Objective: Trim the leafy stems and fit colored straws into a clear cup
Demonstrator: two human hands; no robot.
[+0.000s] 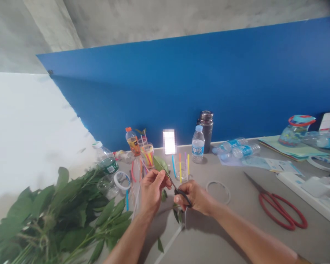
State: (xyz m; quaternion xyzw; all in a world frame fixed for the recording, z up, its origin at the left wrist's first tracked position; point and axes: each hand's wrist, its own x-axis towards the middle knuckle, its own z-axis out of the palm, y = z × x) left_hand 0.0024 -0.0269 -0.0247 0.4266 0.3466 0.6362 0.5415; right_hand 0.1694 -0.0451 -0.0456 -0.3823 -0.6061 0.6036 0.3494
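Note:
My right hand (194, 198) is shut on small black-handled scissors (183, 196), their thin blades reaching up and left. They pass close to my left hand (151, 190), whose fingers pinch a green leaf (161, 165). Where the blades meet the leaf is hard to tell. A large bundle of leafy green branches (52, 216) lies to the left of my hands. A clear plastic cup (183, 170) with coloured straws stands just beyond them.
Large red-handled scissors (280, 209) lie on the grey table (231, 234) at right, near a white power strip (299, 190). Several plastic bottles, a dark flask (206, 130), a tape roll (122, 182) and papers (291, 148) stand along a blue wall (181, 91).

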